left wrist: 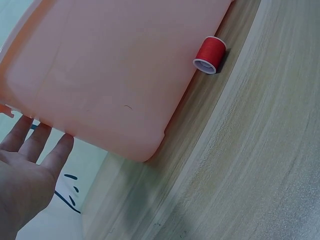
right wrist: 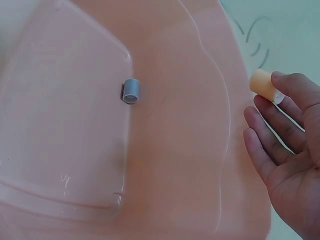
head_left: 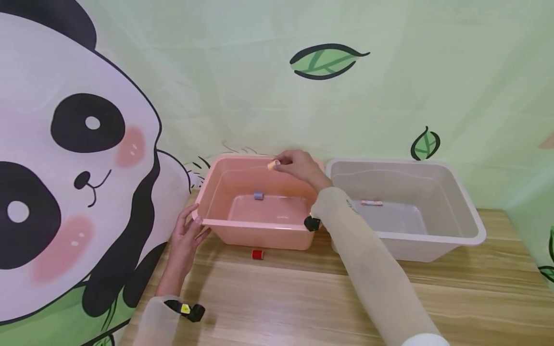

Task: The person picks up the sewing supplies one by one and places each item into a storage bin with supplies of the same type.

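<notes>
Between thumb and fingers, my right hand pinches a pale yellow spool of thread above the far side of the pink basin. My left hand holds that basin at its near left corner, with fingers against the outer wall in the left wrist view. On the basin's floor by the far wall lies a blue-grey spool. A red spool of thread lies on its side on the table, close to the basin's front wall.
To the right stands a grey basin with a small, light-coloured object inside, too small to identify. Both basins are on a wood-grain table. A cloth backdrop with a panda print hangs behind and at the left.
</notes>
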Available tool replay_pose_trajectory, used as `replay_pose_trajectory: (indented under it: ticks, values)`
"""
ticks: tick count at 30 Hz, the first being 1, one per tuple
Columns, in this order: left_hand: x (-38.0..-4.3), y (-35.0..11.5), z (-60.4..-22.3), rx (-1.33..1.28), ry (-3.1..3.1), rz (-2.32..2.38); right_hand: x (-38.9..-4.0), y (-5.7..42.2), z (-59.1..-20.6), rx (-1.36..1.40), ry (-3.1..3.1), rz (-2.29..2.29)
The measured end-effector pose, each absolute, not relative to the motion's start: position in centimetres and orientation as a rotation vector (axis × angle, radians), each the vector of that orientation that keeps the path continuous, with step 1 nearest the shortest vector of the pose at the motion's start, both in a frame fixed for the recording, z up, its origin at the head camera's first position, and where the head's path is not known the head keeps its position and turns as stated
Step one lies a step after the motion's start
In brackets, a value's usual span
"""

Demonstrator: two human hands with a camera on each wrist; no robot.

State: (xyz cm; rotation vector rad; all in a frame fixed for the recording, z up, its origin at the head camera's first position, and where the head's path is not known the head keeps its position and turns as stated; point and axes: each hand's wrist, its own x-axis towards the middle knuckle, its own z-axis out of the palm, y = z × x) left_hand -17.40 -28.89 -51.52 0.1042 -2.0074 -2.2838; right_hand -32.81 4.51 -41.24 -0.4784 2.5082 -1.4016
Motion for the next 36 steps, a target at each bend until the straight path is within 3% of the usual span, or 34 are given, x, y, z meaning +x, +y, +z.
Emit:
replay_pose_trajectory:
  ticks: [25, 36]
  values:
    - [-17.3, -28.8, -51.7, 0.111, -1.999, -2.297, -32.4, 5.0, -41.2, -0.423, 2.534, -1.39]
    - [-17.4, -28.7, -51.6, 0.097, -1.991, -2.289, -31.2, 6.3, -39.9, -0.657, 2.545, -1.282]
